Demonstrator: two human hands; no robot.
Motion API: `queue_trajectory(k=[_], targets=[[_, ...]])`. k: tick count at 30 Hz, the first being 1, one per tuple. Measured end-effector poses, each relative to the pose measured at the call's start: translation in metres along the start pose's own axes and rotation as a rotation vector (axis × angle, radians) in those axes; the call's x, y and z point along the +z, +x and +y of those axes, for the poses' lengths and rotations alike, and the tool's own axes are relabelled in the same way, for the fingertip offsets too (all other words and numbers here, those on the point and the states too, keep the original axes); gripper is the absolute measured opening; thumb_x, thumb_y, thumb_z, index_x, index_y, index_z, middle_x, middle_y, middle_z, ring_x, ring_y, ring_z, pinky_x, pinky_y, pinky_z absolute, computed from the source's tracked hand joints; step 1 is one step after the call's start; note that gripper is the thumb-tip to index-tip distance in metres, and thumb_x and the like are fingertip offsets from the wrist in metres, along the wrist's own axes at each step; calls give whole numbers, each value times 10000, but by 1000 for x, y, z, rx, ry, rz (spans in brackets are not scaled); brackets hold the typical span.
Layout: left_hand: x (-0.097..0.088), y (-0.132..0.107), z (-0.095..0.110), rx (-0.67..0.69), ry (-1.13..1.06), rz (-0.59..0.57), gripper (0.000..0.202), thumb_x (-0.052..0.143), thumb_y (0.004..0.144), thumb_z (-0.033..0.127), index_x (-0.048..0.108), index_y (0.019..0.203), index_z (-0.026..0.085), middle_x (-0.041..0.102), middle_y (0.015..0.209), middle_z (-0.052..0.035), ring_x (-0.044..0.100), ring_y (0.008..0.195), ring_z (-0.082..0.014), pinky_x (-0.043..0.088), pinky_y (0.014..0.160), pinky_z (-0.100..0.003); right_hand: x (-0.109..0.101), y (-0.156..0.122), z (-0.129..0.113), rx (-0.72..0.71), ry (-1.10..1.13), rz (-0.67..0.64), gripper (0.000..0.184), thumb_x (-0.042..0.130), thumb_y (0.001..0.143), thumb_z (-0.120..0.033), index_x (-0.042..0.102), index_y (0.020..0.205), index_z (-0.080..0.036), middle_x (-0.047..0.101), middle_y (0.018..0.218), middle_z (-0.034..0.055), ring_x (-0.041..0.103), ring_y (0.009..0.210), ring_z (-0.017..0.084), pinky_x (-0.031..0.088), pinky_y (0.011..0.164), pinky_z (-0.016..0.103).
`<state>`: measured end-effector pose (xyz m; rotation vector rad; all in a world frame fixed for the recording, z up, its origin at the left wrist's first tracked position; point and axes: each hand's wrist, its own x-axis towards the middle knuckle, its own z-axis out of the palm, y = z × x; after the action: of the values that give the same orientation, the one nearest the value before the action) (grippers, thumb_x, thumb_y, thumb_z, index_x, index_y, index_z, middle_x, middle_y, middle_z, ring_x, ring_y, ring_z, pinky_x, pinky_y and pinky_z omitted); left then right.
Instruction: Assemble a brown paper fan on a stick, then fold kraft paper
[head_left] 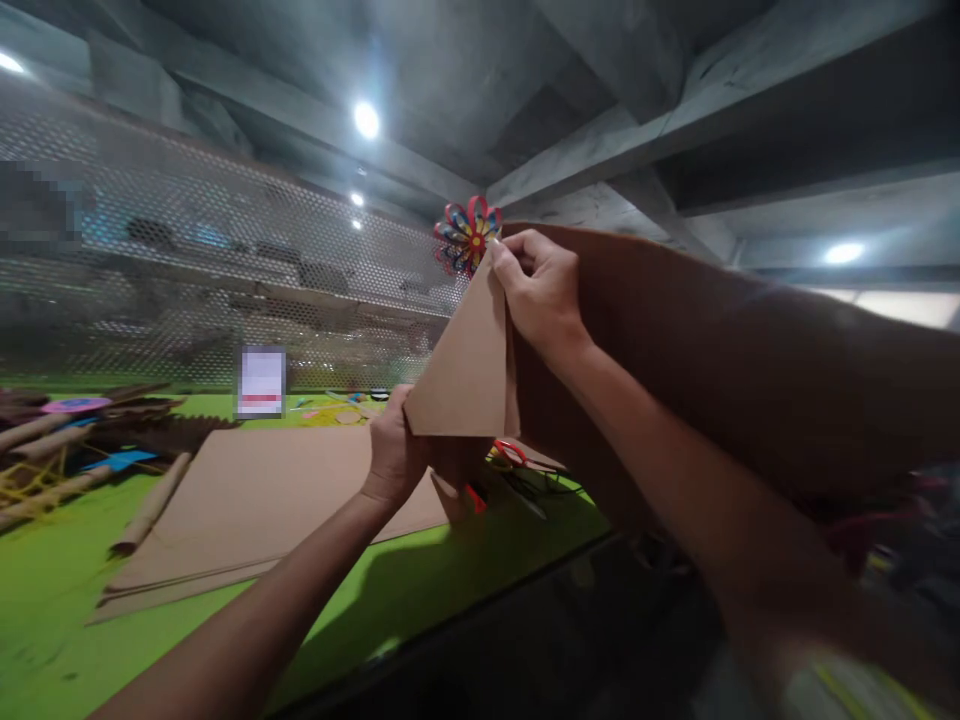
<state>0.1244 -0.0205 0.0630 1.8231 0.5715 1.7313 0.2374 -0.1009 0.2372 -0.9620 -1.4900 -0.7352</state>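
Observation:
Between my hands, raised over the green table, is a large sheet of brown paper (750,390) with one corner folded into a pale triangular flap (472,370). My right hand (544,290) pinches the top of the fold between thumb and fingers. Lower down, my left hand (394,450) is closed on the flap's left corner, its fingers partly hidden behind the paper. The rest of the sheet sweeps off to the right, behind my right forearm. Below the fold, red-handled scissors (511,453) lie on the table, partly covered from view.
Flat brown sheets (277,500) lie stacked on the green table (52,610), beside a rolled paper tube (154,505). Cardboard pieces and yellow strings crowd the far left. A perforated metal screen (300,290) stands behind, and a colourful paper flower (472,238) appears beyond my right hand.

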Motion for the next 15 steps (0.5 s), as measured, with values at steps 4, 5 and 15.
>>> queue_trajectory(k=[4, 5, 15], targets=[[-11, 18, 23, 20, -96, 119, 174, 549, 701, 332, 499, 649, 174, 482, 594, 52, 419, 583, -106, 354, 516, -200, 9, 38, -9, -85, -46, -40, 235, 541, 866, -339, 533, 690, -183, 498, 654, -32, 539, 650, 121, 453, 651, 287], [-14, 22, 27, 28, -115, 132, 188, 556, 697, 333, 486, 624, 174, 473, 586, 52, 404, 582, -104, 347, 513, -199, 10, 45, -16, -112, -61, -46, 248, 543, 866, -359, 534, 688, -186, 501, 649, -31, 547, 661, 128, 460, 665, 297], [-65, 16, 26, -123, -179, 32, 179, 617, 573, 259, 464, 567, 167, 375, 546, 66, 324, 552, -87, 281, 464, -186, -11, 16, -46, -354, -271, -225, 195, 531, 886, -329, 614, 905, -153, 668, 891, 89, 606, 839, 213, 486, 775, 365]])
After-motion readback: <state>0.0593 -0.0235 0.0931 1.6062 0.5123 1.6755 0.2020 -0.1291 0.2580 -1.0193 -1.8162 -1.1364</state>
